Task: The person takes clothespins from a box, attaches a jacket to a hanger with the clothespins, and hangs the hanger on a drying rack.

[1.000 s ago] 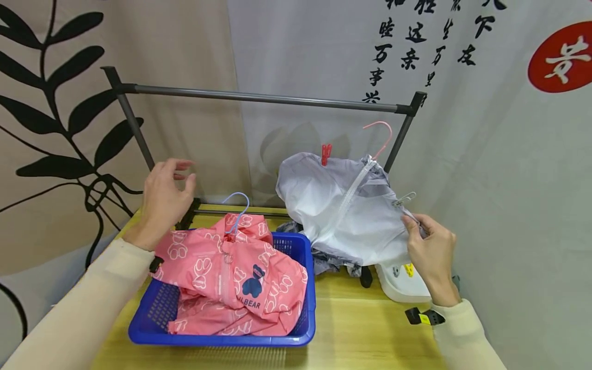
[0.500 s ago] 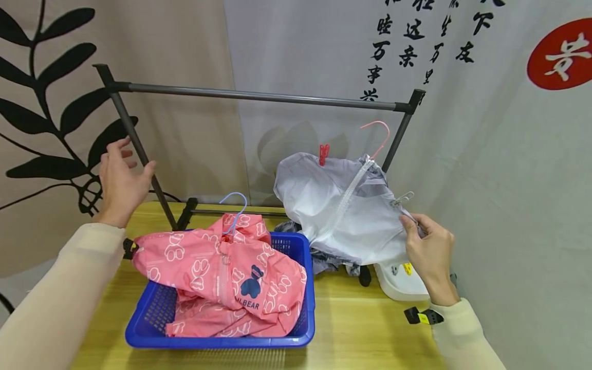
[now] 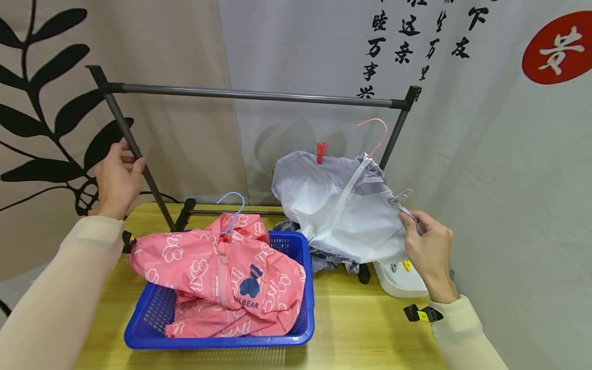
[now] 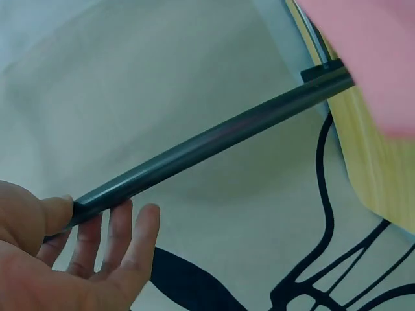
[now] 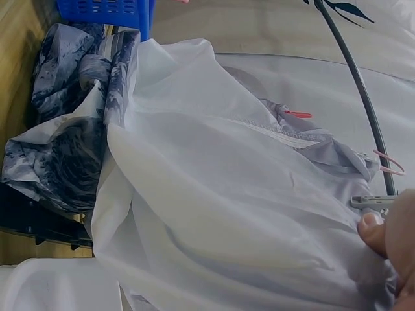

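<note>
My left hand [image 3: 119,180] is at the grey left post [image 3: 152,186] of a garment rack; in the left wrist view, thumb and fingers [image 4: 118,230] hold that post from opposite sides. With my right hand [image 3: 430,252] I pinch the edge of a pale grey-white jacket [image 3: 342,216], just below a metal clip [image 3: 400,197]. The jacket is on a pink hanger [image 3: 384,134], whose hook stands below the top bar, and a red clothes peg [image 3: 321,153] grips its upper edge. Most of my right hand is cut off in the right wrist view.
A blue basket [image 3: 311,308] holds a pink bear-print jacket [image 3: 203,267] with a blue hanger [image 3: 238,208]. The rack's top bar [image 3: 254,95] spans the back. A white tray [image 3: 402,285] with pegs stands right. Dark patterned cloth [image 5: 61,155] lies beneath the grey-white jacket.
My left hand has moved left from above the basket to the rack's left post and taken hold of it. The right hand keeps its pinch on the grey-white jacket, nearly still.
</note>
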Available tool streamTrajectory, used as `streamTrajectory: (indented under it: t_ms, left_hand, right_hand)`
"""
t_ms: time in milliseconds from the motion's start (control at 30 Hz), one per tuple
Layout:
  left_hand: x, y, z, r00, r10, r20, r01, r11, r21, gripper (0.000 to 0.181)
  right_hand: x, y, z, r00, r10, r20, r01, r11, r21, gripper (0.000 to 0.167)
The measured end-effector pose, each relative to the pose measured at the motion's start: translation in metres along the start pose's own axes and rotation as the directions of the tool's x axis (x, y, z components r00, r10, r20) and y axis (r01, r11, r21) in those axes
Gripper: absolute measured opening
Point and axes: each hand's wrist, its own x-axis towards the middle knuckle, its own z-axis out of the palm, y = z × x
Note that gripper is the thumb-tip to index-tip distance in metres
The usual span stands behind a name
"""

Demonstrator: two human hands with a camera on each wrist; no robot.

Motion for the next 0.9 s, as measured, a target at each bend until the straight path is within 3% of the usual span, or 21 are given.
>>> streamTrajectory:
  t_ms: [500, 900]
  left_hand:
    - [0.0, 0.004, 0.003, 0.999, -0.021, 0.035, 0.022, 1.0, -0.007, 0.052]
    - [0.001, 0.003, 0.004, 0.998, -0.046, 0.041, 0.046, 0.999, 0.005, 0.052]
  right_hand:
    - [0.003, 0.001, 0.0, 1.0, -0.023, -0.019, 0.023, 1.0, -0.012, 0.012]
    - [0.024, -0.015, 0.009, 0.993, -0.079, -0.09, 0.079, 0.997, -0.001, 0.012]
